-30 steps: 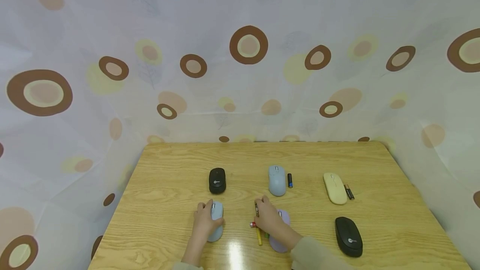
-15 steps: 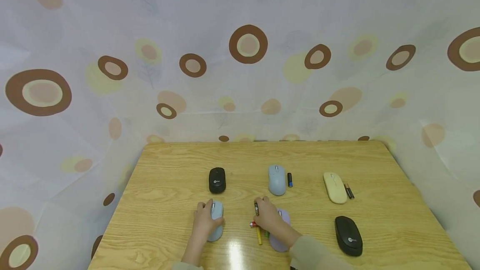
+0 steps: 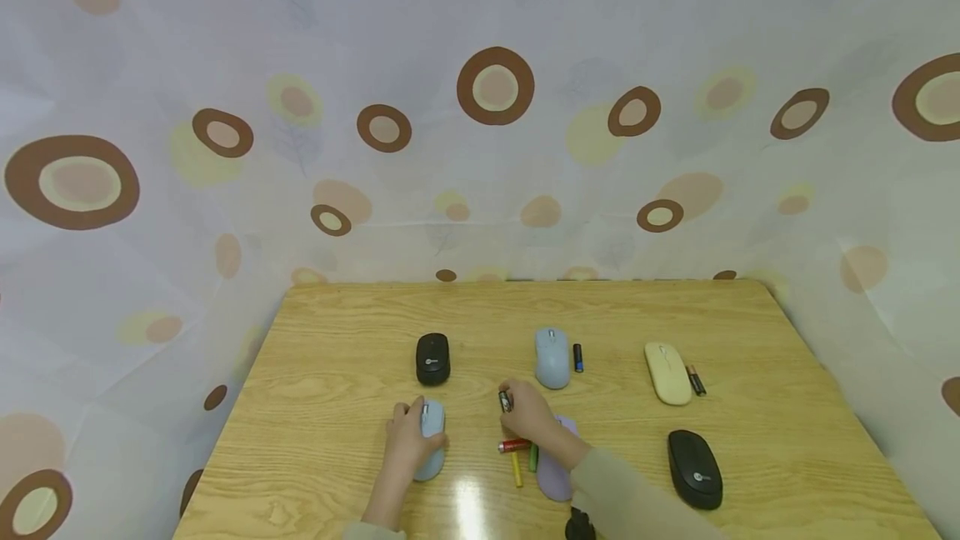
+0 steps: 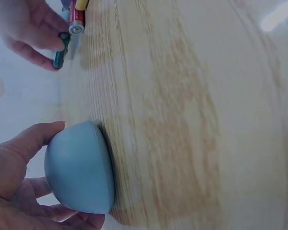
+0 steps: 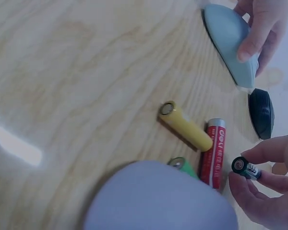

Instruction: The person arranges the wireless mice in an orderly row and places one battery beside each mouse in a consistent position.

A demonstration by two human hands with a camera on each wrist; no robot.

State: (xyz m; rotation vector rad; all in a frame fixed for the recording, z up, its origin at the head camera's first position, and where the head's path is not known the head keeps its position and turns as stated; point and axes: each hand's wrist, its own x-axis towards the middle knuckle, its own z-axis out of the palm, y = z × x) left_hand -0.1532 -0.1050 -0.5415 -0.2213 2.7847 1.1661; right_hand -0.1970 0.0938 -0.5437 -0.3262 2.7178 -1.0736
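My left hand grips a light blue computer mouse on the table, fingers along one side and thumb on the other. That mouse sits flat in the left wrist view. Between thumb and fingers, my right hand pinches a small dark green battery, slightly apart from the others. Near it lie a red battery, a yellow battery and a green battery. A lilac mouse partly hides the green one and is itself partly under my right forearm in the head view.
Behind stand a black mouse and another blue mouse with a dark battery beside it. To the right are a cream mouse, a black battery and a larger black mouse. A patterned sheet surrounds the table.
My right hand has shifted slightly left and away from me with the dark green battery. More of the red and green batteries now shows. The left hand stays on the blue mouse.
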